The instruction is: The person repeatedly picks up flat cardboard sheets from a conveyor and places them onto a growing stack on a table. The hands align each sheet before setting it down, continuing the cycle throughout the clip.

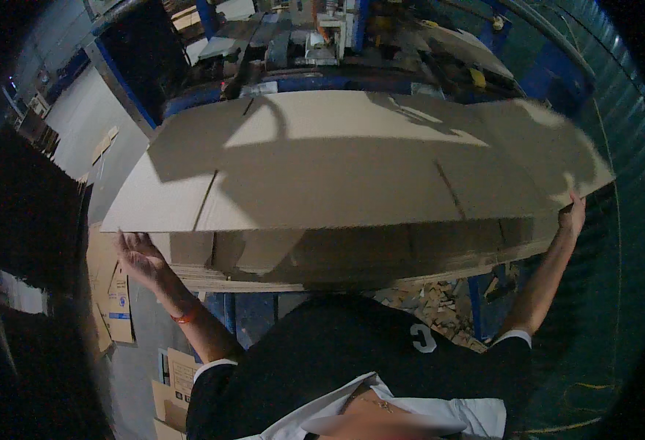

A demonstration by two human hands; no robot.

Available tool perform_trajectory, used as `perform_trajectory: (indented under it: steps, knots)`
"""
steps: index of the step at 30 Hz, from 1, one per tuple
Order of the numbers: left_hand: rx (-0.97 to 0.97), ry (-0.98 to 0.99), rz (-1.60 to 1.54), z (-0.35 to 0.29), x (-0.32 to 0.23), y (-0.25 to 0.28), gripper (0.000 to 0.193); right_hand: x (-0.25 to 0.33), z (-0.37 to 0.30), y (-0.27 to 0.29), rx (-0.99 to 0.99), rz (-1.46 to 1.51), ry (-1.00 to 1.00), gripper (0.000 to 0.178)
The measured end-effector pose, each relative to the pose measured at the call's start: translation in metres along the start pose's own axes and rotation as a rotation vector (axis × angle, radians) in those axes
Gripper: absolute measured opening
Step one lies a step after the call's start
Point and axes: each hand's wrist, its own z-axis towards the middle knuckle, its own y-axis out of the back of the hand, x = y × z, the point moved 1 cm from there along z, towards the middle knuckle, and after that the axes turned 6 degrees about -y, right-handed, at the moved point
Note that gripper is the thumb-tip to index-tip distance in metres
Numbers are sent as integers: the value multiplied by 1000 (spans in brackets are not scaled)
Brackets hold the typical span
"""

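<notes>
A wide brown cardboard sheet [337,176] with dark slots cut into it spans the view in front of me. Its near edge is raised above a stack of similar cardboard sheets [322,275]. At the near left corner, my left hand [143,260] grips the sheet, its fingertips partly hidden beneath the edge. My right hand [573,216] is closed on the right end of the same sheet, thumb on top and the other fingers mostly hidden. Both arms are spread wide.
A blue-framed machine [322,44] stands beyond the sheet's far edge. Flat cardboard pieces [110,293] lie on the floor to the left. Cardboard scraps [432,308] are heaped below the stack, and a green corrugated wall [623,242] rises at the right.
</notes>
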Motion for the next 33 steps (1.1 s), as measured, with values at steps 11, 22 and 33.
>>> perform_trajectory:
  steps: [11,22,33]
  knots:
    - [1022,-67,763,-117,-28,-63,35,-18,-280,-81,587,-957,551,24]
    - [1883,-449,1274,-138,12,-102,42,-45,-229,-128,989,-1069,627,41]
    - [1637,417,667,-62,46,-83,45,-54,-129,-134,772,-925,13,46]
